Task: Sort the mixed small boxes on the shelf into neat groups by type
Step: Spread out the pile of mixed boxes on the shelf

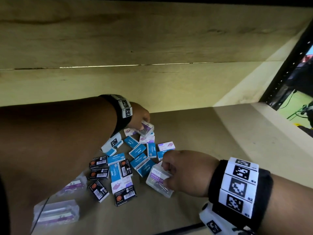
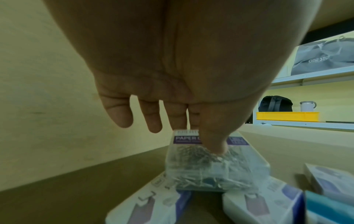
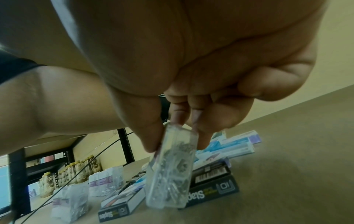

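A heap of small boxes lies mid-shelf (image 1: 220, 150): blue Staples boxes (image 1: 137, 150), black staple boxes (image 1: 99, 174) and white-and-purple boxes (image 1: 121, 184). At the heap's far end my left hand (image 1: 143, 128) pinches a clear paper clip box (image 1: 147, 129). The thumb lies on its top and the fingers reach behind it (image 2: 210, 166), while it rests on white-and-purple boxes (image 2: 149, 203). My right hand (image 1: 166, 177) pinches a second clear paper clip box (image 1: 158, 180) at the heap's near right. Thumb and fingers hold it on edge (image 3: 172, 174) above a black box (image 3: 210, 186).
Two more clear paper clip boxes (image 1: 57, 211) lie at the near left, with a thin black cable (image 1: 39, 212) across them. The back wall and the board overhead are close. A black upright post (image 1: 288, 65) bounds the right. Bottles (image 3: 72, 174) stand on a neighbouring shelf.
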